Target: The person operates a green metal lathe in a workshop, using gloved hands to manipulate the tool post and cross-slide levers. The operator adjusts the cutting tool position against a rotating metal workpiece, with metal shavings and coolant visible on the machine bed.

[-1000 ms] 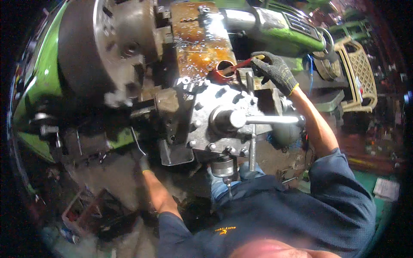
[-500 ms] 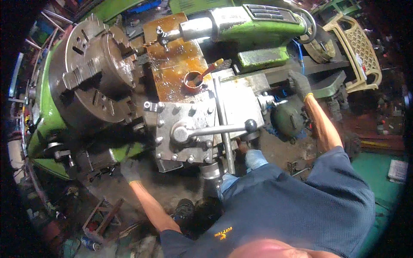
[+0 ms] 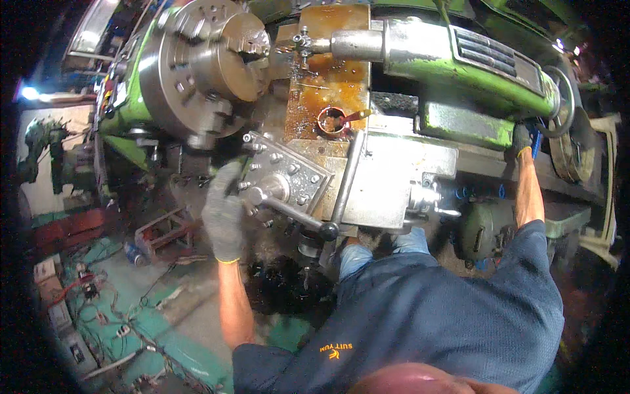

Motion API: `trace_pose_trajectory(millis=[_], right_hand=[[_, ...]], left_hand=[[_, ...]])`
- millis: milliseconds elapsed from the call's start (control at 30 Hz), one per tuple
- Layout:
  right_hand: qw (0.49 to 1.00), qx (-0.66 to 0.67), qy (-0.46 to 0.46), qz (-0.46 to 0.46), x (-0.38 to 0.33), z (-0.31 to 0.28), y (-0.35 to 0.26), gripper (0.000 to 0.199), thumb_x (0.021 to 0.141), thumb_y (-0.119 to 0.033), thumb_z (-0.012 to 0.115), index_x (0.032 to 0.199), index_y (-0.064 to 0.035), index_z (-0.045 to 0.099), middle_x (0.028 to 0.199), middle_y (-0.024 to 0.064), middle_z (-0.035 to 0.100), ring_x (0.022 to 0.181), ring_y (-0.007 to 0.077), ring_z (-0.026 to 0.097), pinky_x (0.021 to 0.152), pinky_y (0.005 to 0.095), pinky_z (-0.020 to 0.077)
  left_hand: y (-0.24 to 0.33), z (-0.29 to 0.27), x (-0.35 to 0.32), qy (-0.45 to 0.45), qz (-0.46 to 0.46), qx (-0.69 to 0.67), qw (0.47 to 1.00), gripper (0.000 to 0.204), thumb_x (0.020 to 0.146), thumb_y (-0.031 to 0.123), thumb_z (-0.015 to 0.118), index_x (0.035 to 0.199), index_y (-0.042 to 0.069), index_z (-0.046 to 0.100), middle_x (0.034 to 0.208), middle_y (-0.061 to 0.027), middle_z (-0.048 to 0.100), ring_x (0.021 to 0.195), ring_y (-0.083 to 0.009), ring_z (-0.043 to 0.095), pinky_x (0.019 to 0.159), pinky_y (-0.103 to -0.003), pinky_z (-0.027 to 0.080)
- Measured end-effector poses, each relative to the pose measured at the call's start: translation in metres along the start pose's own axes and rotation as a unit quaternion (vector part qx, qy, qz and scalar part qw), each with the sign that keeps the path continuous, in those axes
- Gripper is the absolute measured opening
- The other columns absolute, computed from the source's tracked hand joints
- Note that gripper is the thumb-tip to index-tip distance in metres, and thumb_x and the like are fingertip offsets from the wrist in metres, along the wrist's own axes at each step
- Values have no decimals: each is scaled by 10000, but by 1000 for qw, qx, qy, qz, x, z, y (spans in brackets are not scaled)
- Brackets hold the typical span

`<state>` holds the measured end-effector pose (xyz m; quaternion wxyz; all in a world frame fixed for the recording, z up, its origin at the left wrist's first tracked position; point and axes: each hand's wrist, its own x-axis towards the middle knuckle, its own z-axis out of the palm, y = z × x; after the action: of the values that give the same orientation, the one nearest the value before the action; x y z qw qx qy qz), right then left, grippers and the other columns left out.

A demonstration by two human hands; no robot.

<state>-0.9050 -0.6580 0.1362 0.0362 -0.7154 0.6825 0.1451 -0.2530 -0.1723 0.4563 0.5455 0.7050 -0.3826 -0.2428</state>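
Observation:
My left hand (image 3: 224, 213), in a grey glove, is raised at the left side of the square tool post (image 3: 287, 172) of a lathe. Its fingers look stretched out, slightly blurred; whether they touch the post I cannot tell. The post sits turned at an angle, its black-knobbed lever (image 3: 298, 215) pointing toward me. My right hand (image 3: 522, 139), also gloved, reaches to the far end of the green tailstock (image 3: 453, 56), beside a blue strip; its fingers are mostly hidden. The large chuck (image 3: 190, 72) at left grips a round metal workpiece (image 3: 244, 56) and looks smeared by rotation.
A drill bit holder (image 3: 302, 44) projects from the tailstock toward the workpiece. On the oily brown plate (image 3: 315, 92) stands a small red pot (image 3: 331, 122) with a brush. A metal bar (image 3: 348, 174) leans across the carriage. A rusty frame (image 3: 164, 233) and cables lie on the floor at left.
My left hand has risen from below the chuck to the tool post. My right hand has moved to the tailstock's far end. The post and lever have turned clockwise; the chuck now looks blurred.

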Motion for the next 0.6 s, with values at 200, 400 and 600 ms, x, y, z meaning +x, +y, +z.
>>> trace_pose_trajectory(millis=[200, 400, 600], right_hand=[[998, 64, 1, 26, 10, 6, 1, 251, 979, -175, 522, 1091, -37, 699, 1116, 228, 701, 1124, 380, 646, 930, 481, 507], [997, 68, -2, 37, 17, -2, -7, 255, 977, -183, 528, 1103, -39, 696, 1114, 229, 704, 1123, 380, 649, 931, 481, 508], [996, 58, -10, 60, 3, 0, -6, 261, 975, -192, 535, 1116, -40, 693, 1112, 230, 706, 1122, 380, 652, 931, 481, 509]], left_hand=[[30, 29, 21, -198, 242, 381, 870, 567, 766, 168, 765, 1319, 72, 681, 1388, -224, 605, 1214, -378, 615, 1023, -441, 516], [23, 16, 24, -216, 217, 332, 892, 744, 574, 216, 856, 1271, 62, 648, 1309, -216, 620, 1130, -416, 619, 982, -466, 503], [-19, 19, 25, -189, 337, 313, 867, 482, 744, 375, 758, 1152, 142, 655, 1248, -176, 631, 1140, -377, 604, 913, -512, 453]])
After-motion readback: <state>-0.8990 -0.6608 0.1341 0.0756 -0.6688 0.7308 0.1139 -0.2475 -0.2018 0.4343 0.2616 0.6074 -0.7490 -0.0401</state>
